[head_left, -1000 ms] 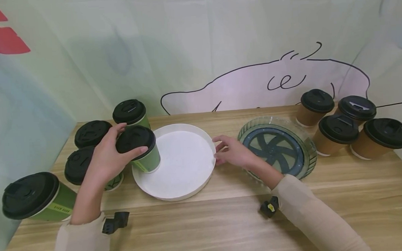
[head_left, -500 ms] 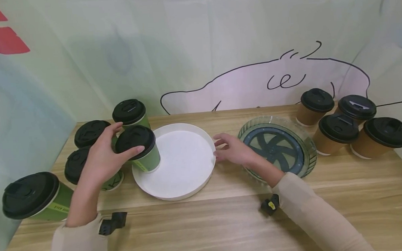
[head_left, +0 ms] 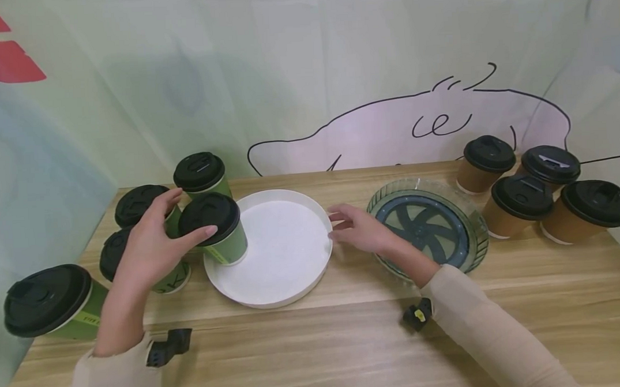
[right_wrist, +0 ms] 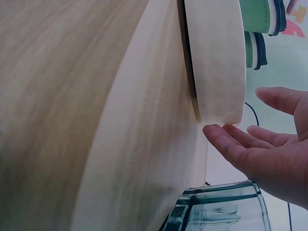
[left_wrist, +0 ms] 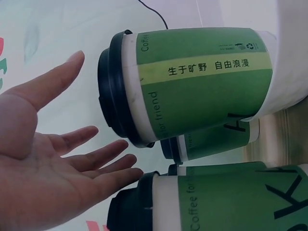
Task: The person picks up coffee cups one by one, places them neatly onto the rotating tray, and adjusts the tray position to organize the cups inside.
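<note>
A green paper coffee cup with a black lid stands upright inside the left part of a round white tray. Beside that cup is my left hand, thumb and fingers spread around the lid's near side; the left wrist view shows a gap between the hand and the lid. At the tray's right rim, my right hand has its fingertips up against the outer wall. In the right wrist view, the fingers are relaxed beside the tray's side wall.
Several more lidded green cups stand left of the tray, one behind it. A ribbed clear glass dish sits to the right, under my right forearm. Several brown lidded cups stand at the far right. A printed cloth hangs behind the table.
My left hand has drawn back slightly to the left, away from the cup's lid. The cup stays in the tray, and my right hand stays at the rim.
</note>
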{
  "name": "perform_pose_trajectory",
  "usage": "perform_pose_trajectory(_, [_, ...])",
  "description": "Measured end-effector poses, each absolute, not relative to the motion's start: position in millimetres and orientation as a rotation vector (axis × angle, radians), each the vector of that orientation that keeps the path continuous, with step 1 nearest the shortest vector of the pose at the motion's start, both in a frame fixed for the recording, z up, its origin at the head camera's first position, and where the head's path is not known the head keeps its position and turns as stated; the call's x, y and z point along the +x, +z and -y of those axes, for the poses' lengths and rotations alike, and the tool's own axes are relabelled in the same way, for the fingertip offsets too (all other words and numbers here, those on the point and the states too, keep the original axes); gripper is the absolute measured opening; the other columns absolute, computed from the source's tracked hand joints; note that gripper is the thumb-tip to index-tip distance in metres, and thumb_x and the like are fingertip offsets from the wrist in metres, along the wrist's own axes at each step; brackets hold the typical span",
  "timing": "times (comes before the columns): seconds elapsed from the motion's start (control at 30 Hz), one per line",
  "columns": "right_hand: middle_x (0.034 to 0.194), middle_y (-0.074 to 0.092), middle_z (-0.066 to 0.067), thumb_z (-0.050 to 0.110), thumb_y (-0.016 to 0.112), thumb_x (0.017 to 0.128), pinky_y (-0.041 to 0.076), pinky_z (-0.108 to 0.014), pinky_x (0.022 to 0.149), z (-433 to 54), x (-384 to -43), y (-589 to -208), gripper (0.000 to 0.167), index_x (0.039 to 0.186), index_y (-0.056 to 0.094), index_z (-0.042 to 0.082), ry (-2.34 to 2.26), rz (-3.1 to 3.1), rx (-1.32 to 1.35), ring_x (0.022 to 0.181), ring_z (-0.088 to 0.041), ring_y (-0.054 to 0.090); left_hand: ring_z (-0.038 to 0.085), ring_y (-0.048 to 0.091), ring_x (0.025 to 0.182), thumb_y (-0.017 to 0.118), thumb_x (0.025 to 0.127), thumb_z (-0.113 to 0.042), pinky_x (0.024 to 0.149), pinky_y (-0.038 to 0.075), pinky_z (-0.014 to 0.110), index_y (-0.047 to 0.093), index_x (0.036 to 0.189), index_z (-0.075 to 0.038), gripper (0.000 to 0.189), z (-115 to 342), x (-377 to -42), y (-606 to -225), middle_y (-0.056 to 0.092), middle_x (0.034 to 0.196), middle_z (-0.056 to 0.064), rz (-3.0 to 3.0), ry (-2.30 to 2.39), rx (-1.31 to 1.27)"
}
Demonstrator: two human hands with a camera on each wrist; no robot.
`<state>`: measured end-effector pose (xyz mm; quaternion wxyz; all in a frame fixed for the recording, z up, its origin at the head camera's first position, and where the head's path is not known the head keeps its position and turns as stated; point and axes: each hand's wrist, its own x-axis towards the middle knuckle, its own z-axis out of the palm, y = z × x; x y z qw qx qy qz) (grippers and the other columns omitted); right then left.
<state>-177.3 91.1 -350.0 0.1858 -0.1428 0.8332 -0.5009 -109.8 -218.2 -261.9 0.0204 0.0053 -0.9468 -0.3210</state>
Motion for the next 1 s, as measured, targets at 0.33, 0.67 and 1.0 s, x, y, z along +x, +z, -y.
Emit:
perform_pose_trajectory(0.33, [0.124, 0.052, -0.018, 0.005, 0.060, 0.087, 0.046, -0.036, 0.089, -92, -177, -350, 0.049, 0.132, 0.042, 0.000, -1.435, -2.343, -0.394, 0.114, -0.027, 0.051, 0.049, 0.021, 0.127, 0.065, 0.083, -0.042, 0.094, 0.022, 0.066, 0.014, 0.146, -0.004, 0.090, 223, -104, -258, 0.023, 0.143, 0.028, 2.917, -0.971, 0.002])
perform_pose_trajectory(0.67, [0.114, 0.057, -0.021, 0.005, 0.058, 0.088, 0.050, -0.038, 0.082, -96, -175, -345, 0.048, 0.132, 0.041, -0.003, -1.454, -2.325, -0.393, 0.098, -0.028, 0.059, 0.050, 0.022, 0.126, 0.064, 0.083, -0.043, 0.093, 0.024, 0.066, 0.011, 0.146, -0.005, 0.091, 227, -101, -253, 0.022, 0.144, 0.026, 2.921, -0.990, 0.021])
perform_pose_trajectory(1.0, [0.126, 0.050, -0.020, 0.005, 0.060, 0.087, 0.047, -0.036, 0.087, -96, -176, -346, 0.049, 0.132, 0.042, -0.002, -1.427, -2.332, -0.444, 0.112, -0.029, 0.052, 0.048, 0.017, 0.129, 0.064, 0.083, -0.043, 0.095, 0.021, 0.066, 0.008, 0.146, -0.004, 0.093, 234, -99, -250, 0.017, 0.145, 0.027, 2.908, -1.067, 0.024])
